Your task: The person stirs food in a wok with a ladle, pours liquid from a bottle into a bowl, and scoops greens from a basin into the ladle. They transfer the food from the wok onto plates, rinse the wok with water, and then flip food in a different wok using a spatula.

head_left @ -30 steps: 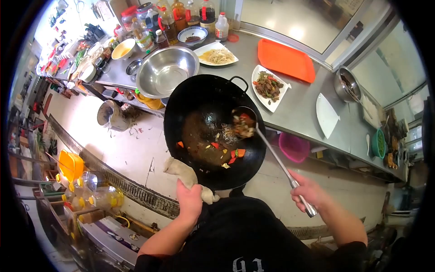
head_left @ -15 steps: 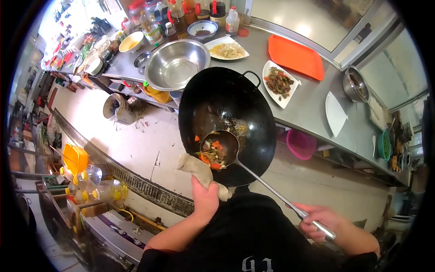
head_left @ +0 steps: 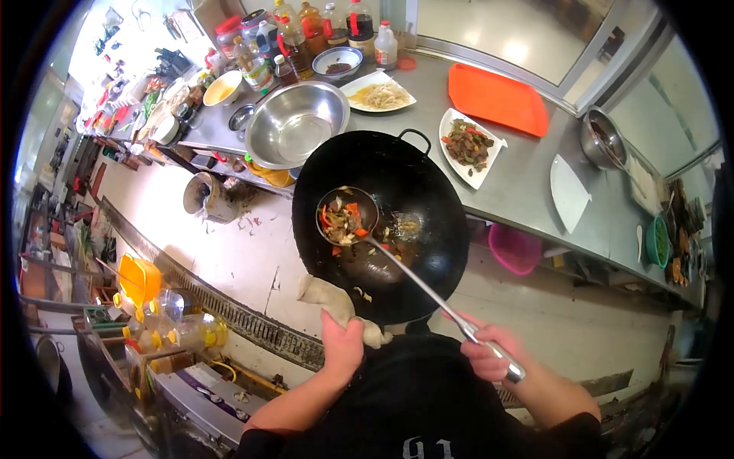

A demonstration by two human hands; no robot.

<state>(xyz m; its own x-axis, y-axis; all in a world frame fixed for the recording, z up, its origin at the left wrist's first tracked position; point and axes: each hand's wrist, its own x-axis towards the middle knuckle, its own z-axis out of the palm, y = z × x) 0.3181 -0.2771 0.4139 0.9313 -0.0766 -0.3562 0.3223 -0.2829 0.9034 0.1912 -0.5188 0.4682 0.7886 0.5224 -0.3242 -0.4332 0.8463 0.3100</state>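
Note:
My left hand (head_left: pixel 342 346) is closed around a folded beige cloth (head_left: pixel 326 297) at the near edge of a large black wok (head_left: pixel 432 256). The wok is held up in front of my body, and the cloth hides where it is gripped. In my right hand (head_left: pixel 491 353) is the handle of a long metal ladle (head_left: pixel 419 283). Its bowl is over the left part of the wok and full of stir-fried meat and vegetables (head_left: pixel 344 220) with orange and green pieces. A few scraps and some oily sauce lie on the wok's inner surface.
Along the metal counter (head_left: pixel 520 172) stand a steel basin (head_left: pixel 298 126), a plate of stir-fry (head_left: pixel 468 149), a plate of pale shreds (head_left: pixel 380 96), an orange tray (head_left: pixel 497 99) and a white plate (head_left: pixel 569 195). Sauce bottles (head_left: pixel 359 30) line the back. A bucket (head_left: pixel 208 197) sits on the floor.
My right hand has moved left and up, carrying the loaded ladle farther into the wok, away from the near rim. My left hand still holds the cloth at the wok's edge.

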